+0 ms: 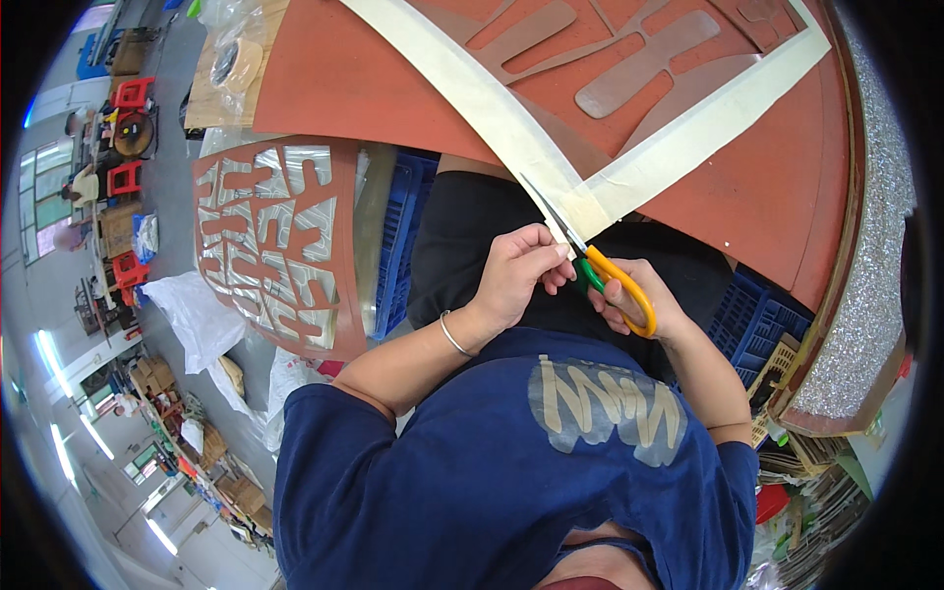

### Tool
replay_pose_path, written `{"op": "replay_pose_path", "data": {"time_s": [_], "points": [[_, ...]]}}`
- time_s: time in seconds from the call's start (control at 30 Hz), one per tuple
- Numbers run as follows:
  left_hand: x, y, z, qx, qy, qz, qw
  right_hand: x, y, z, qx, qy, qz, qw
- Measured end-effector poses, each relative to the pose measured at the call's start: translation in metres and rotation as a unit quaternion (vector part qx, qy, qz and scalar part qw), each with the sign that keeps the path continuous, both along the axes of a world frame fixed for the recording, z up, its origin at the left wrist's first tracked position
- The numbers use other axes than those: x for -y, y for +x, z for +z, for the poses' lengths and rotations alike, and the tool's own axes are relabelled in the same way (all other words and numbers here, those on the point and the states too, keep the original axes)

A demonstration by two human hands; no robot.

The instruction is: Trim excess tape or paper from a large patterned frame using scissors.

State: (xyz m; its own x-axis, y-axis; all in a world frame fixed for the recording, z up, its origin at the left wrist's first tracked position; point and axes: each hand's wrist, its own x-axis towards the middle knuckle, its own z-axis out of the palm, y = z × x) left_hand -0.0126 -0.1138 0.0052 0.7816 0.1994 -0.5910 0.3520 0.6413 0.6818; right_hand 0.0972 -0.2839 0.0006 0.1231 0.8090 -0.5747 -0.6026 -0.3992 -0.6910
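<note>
Below the near edge of the red-brown worktop (315, 88) are two blue crates, one to each side of the person's lap; much of the left crate (396, 256) and of the right crate (752, 320) is covered, so what they hold cannot be made out. On the floor to the left lies a white sack (197, 315), its contents hidden as well, and beyond it, across the room, a cardboard box (120, 228) sits between red stools (128, 177). Between the sack and the left crate is a brown panel (346, 211) covered with silvery shapes. The left hand (521, 270) is closed in a pinch, thumb against fingers, on the near tip of a cream strip (482, 123), which runs from there away over the worktop. The right hand (641, 295) grips the orange and green handles of the scissors (612, 268), fingers curled around the loops; their blades reach forward and left from it, lying along the strip's near end just past the left fingertips. A second strip (698, 147) meets the first in a corner just ahead of both hands and slants off to the right, with flat brown pieces (654, 64) lying between the two.
</note>
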Motion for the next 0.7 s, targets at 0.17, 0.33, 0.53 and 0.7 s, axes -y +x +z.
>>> {"op": "replay_pose_path", "data": {"time_s": [0.17, 0.33, 0.53, 0.7], "points": [[-0.004, -0.003, 0.002, -0.003, -0.011, -0.010, 1.000, -0.010, 0.002, -0.002, -0.012, 0.018, -0.016, 1.000], [-0.007, -0.006, -0.004, 0.000, -0.028, -0.012, 1.000, -0.011, -0.001, -0.007, -0.023, -0.003, -0.010, 1.000], [-0.024, -0.020, -0.017, 0.006, 0.009, 0.023, 1.000, -0.003, 0.001, 0.010, 0.033, -0.003, 0.038, 0.999], [-0.040, -0.023, -0.022, -0.029, -0.064, 0.060, 0.996, 0.033, 0.025, 0.028, 0.097, -0.077, 0.177, 0.976]]}}
